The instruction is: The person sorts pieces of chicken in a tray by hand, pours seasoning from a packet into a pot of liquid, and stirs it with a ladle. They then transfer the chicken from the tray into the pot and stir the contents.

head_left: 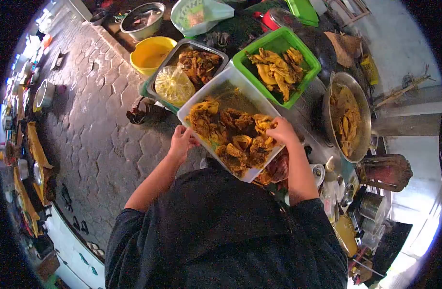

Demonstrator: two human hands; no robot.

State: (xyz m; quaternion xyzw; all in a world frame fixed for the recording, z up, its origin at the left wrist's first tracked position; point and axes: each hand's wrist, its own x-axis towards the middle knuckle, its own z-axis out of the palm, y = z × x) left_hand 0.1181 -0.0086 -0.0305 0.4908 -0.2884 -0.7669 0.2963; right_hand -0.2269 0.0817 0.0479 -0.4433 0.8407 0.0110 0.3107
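Gripping the rim of the white tub (233, 89) at its 8 o'clock edge, the left hand (182, 140) is curled shut, and the tub sits dead centre, heaped with golden fried pieces (230, 139). At the tub's 4 o'clock the right hand (281, 131) is down on those pieces, fingers bent around them. A green basket (305, 82) lies at 1 o'clock, a wok (358, 89) at 3 o'clock.

A black shirt (221, 236) fills the lower middle of the frame, its sleeves (322, 212) ending at the elbows; left hand (182, 139) and right hand (281, 131) are bare.
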